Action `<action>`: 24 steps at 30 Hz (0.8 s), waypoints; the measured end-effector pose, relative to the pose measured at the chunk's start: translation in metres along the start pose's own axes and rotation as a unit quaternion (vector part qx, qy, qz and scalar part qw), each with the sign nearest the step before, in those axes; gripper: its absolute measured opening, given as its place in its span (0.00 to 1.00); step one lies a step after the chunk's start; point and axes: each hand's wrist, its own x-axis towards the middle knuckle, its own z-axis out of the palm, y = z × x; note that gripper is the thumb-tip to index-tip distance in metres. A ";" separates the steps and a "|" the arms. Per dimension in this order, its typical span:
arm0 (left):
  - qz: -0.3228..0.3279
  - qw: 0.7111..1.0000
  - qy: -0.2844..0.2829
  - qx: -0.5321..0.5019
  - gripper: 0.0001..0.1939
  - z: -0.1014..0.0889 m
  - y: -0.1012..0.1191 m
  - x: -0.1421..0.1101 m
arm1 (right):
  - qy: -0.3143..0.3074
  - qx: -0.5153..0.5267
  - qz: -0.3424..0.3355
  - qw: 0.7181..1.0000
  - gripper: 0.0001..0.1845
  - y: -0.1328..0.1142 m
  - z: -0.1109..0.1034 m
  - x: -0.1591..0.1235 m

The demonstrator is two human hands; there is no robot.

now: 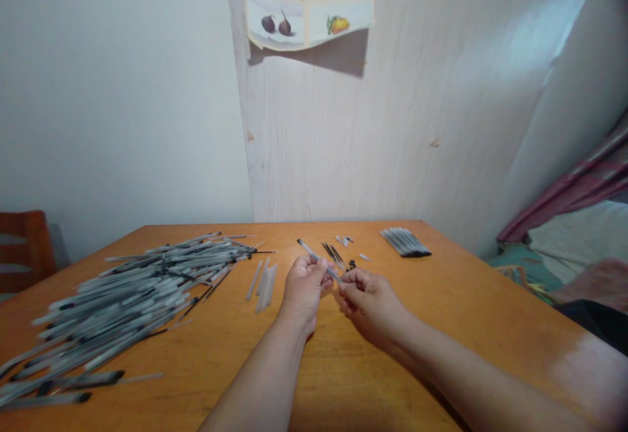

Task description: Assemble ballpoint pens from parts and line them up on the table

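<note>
My left hand (pixel 305 283) and my right hand (pixel 366 296) meet over the middle of the orange wooden table (pixel 441 307). Both are closed on one clear pen barrel (pixel 314 256), which slants up to the left out of the left fist. The right fingers pinch its near end. A big heap of grey pens (pixel 132 294) covers the table's left side. A few empty clear barrels (pixel 263 281) lie just left of my left hand.
A neat row of finished pens (pixel 405 241) lies at the far right of the table. Thin black refills (pixel 332 252) and small caps (pixel 345 240) sit behind my hands. A wooden chair (pixel 24 249) stands at left, bedding (pixel 579 242) at right.
</note>
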 end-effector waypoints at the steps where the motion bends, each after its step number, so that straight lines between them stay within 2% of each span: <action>1: -0.003 1.000 -0.001 -0.002 0.16 0.000 0.000 0.000 | 0.005 -0.005 0.000 1.000 0.10 -0.001 0.000 0.000; 7: -0.010 1.000 -0.012 -0.006 0.14 0.004 -0.001 -0.003 | 0.022 -0.070 -0.016 0.997 0.10 -0.009 -0.003 -0.004; 16: -0.019 1.000 -0.023 -0.002 0.13 0.006 0.000 -0.005 | 0.020 -0.081 -0.021 0.996 0.11 -0.016 -0.005 -0.007; 24: -0.021 0.999 -0.026 -0.011 0.16 0.010 0.000 -0.007 | 0.024 -0.081 -0.020 0.996 0.10 -0.017 -0.007 -0.009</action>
